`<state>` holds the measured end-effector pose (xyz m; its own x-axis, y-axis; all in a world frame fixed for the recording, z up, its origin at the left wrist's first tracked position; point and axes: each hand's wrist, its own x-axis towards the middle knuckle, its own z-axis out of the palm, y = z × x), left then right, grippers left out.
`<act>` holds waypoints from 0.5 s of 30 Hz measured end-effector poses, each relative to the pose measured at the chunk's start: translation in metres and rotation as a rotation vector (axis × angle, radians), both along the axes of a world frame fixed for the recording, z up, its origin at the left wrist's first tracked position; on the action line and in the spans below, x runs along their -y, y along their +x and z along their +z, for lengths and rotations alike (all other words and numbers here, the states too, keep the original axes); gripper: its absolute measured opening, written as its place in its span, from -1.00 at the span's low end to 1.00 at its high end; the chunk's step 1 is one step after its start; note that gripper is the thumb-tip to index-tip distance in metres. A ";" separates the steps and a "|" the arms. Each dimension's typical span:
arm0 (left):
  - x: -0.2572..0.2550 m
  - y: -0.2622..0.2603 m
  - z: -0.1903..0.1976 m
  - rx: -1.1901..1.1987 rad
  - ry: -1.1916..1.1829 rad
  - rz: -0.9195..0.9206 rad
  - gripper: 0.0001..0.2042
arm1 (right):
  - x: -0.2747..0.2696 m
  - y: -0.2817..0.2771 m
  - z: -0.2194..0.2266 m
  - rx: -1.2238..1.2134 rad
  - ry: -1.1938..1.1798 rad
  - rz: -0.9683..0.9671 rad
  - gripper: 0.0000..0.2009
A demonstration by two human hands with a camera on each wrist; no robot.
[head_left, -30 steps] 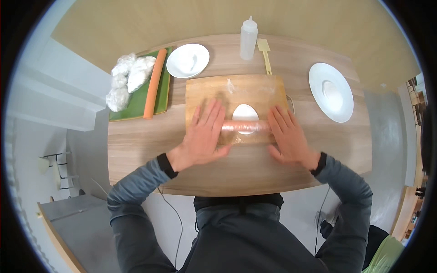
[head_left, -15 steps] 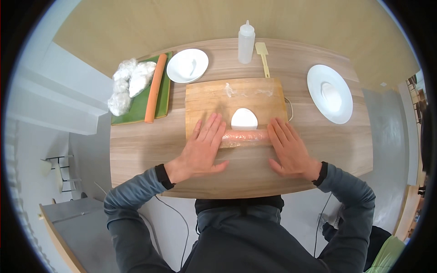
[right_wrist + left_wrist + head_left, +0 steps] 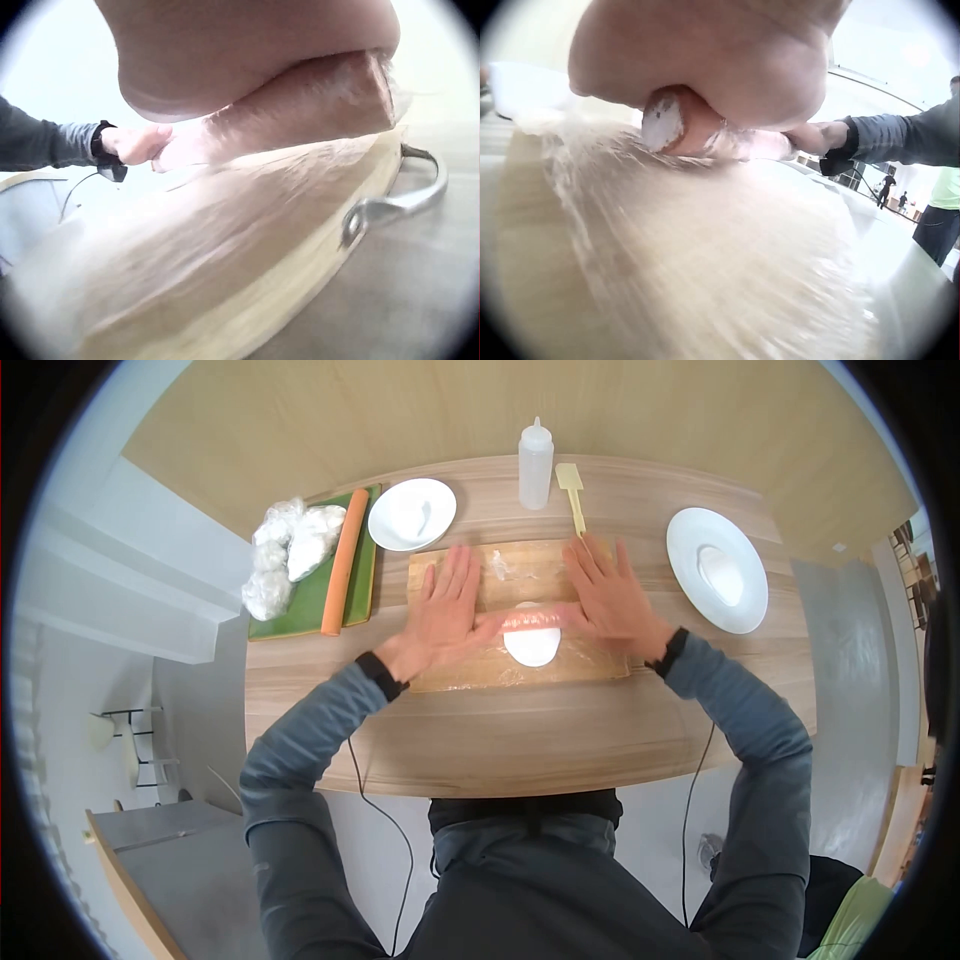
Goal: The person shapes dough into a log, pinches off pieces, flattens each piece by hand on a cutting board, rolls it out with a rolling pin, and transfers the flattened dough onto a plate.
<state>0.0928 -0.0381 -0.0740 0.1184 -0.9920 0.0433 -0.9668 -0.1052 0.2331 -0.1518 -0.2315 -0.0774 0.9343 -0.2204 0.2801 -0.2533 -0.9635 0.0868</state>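
Observation:
My left hand [image 3: 443, 610] and right hand [image 3: 617, 600] lie flat, fingers straight and pointing away from me, on the two ends of an orange rolling pin [image 3: 533, 619]. A white, flattened round of dough [image 3: 531, 648] shows on the near side of the pin, with a sliver past its far side. Under it is a wooden cutting board [image 3: 470, 678] covered with clear plastic wrap [image 3: 705, 247]. Each wrist view has the palm pressing down on a pin end; the left end [image 3: 664, 124] is dusted white. The board's metal handle [image 3: 405, 199] sticks out at the right.
A green tray [image 3: 300, 622] at left bears plastic-wrapped white lumps [image 3: 270, 588] and a second orange rolling pin [image 3: 346, 565]. Behind the board stand a white bowl [image 3: 440, 510], a squeeze bottle [image 3: 535, 470] and a cream spatula [image 3: 570, 485]. A white plate [image 3: 690, 550] sits at right.
Both hands first drew the rolling pin toward me, then pushed it away across the dough. The pin has passed from the dough's near edge to its far part.

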 end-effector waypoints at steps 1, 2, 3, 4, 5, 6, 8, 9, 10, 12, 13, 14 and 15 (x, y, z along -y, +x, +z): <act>-0.010 -0.006 0.004 -0.031 0.005 -0.036 -0.07 | -0.008 -0.007 0.000 0.001 0.002 0.001 -0.16; -0.020 -0.012 0.008 -0.063 0.010 -0.070 -0.07 | -0.018 -0.017 0.001 0.013 0.067 0.022 -0.15; -0.030 -0.017 0.013 -0.062 0.013 -0.064 -0.07 | -0.029 -0.026 0.002 0.024 0.133 0.044 -0.14; -0.040 -0.024 0.017 -0.020 0.006 -0.130 -0.06 | -0.041 -0.035 0.007 0.021 0.138 0.051 -0.14; -0.046 -0.027 0.018 0.022 -0.003 -0.197 -0.06 | -0.053 -0.045 0.013 -0.006 0.176 0.073 -0.14; -0.048 -0.028 0.017 0.020 0.001 -0.192 -0.06 | -0.058 -0.049 0.015 -0.034 0.214 0.094 -0.13; -0.052 -0.029 0.014 0.020 -0.013 -0.198 -0.06 | -0.056 -0.047 0.011 -0.022 0.207 0.097 -0.14; -0.048 -0.028 0.012 0.020 -0.008 -0.203 -0.06 | -0.054 -0.045 0.010 -0.006 0.194 0.094 -0.14; -0.038 -0.024 0.007 0.039 -0.039 -0.154 -0.09 | -0.046 -0.038 0.003 -0.003 0.196 0.090 -0.14; -0.015 -0.013 -0.002 0.060 -0.072 -0.103 -0.12 | -0.021 -0.014 -0.014 0.095 0.117 0.014 -0.16; -0.002 -0.005 -0.007 0.078 -0.078 -0.059 -0.17 | -0.013 -0.004 -0.011 0.099 0.114 0.015 -0.16; 0.008 0.002 -0.012 0.096 -0.084 -0.015 -0.22 | -0.006 0.005 -0.008 0.084 0.104 -0.016 -0.18; 0.017 0.009 -0.013 0.101 -0.086 -0.017 -0.22 | 0.001 0.014 -0.005 0.069 0.094 -0.050 -0.20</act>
